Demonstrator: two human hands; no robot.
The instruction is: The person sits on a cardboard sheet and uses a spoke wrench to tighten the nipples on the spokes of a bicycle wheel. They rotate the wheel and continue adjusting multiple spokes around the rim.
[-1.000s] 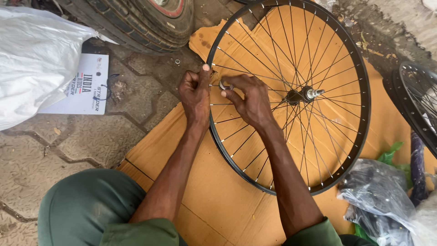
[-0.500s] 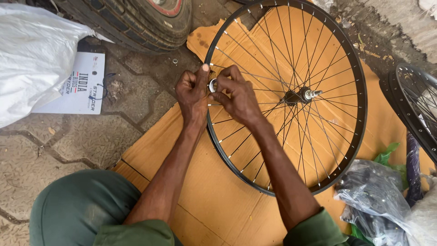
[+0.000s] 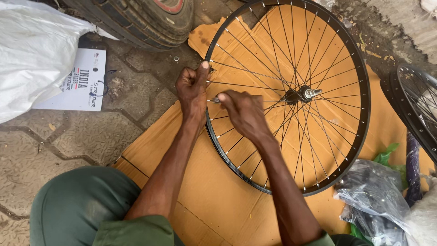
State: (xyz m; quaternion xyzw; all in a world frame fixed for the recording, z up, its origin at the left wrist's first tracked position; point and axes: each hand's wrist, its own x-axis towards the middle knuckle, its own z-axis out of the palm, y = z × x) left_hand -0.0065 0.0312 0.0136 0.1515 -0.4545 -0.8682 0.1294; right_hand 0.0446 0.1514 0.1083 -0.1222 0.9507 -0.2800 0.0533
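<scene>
Bare spoked bicycle wheel [image 3: 287,94] lying flat on a sheet of brown cardboard [image 3: 214,200] over the paved ground. The left hand [image 3: 192,89] is gripping the wheel's black rim at its left edge, fingers wrapped round it, thumb pointing far. The right hand [image 3: 243,114], just beside it inside the rim, is pinching a small silvery tool [image 3: 215,100] against a spoke end. A car tyre [image 3: 141,18] is lying far left; plastic bags [image 3: 378,200] are sitting near right.

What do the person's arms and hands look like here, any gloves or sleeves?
Both the left hand and right hand are bare: no gloves, rings or watch visible. Forearms are uncovered, lean. Green sleeves end near the elbows, matching the green trousers.
</scene>
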